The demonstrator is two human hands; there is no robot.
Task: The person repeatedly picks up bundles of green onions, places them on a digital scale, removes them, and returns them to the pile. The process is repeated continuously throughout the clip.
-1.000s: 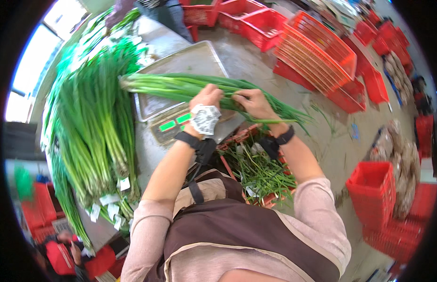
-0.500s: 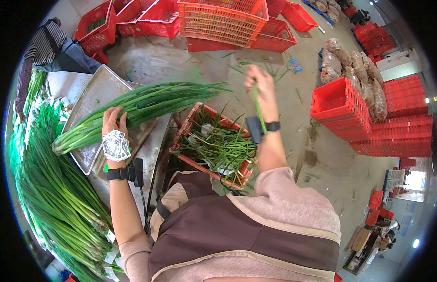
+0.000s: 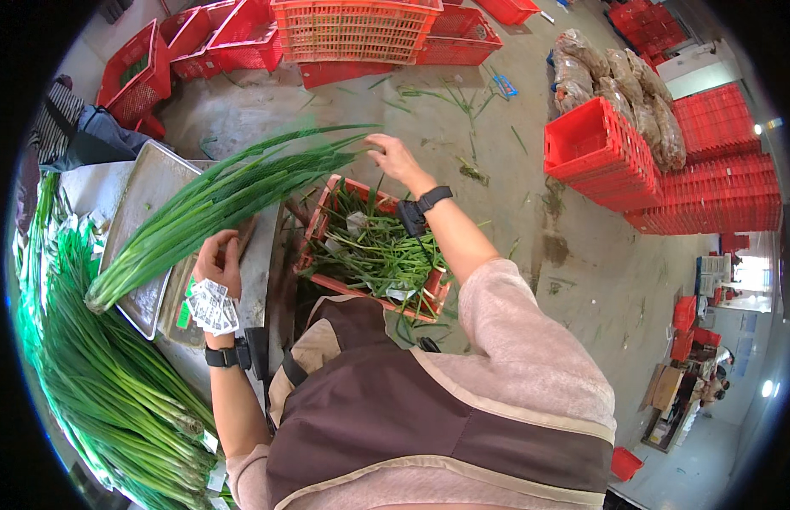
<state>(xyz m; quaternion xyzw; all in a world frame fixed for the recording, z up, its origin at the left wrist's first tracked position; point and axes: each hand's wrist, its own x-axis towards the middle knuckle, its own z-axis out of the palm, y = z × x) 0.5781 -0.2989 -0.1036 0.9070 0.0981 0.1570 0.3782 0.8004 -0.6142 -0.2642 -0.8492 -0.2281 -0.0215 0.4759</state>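
Scallions (image 3: 229, 200) in one long bunch slant across the metal tray (image 3: 148, 183), root ends toward the lower left, leaf tips to the upper right. We see our left hand (image 3: 218, 262) at the bunch's lower side, fingers curled, white labels (image 3: 213, 308) on its back; we cannot tell whether it grips any stalks. Our right hand (image 3: 397, 160) is at the leaf tips, fingers bent, and we cannot tell if they pinch a leaf. Below it sits a red crate (image 3: 361, 295) of loose greens.
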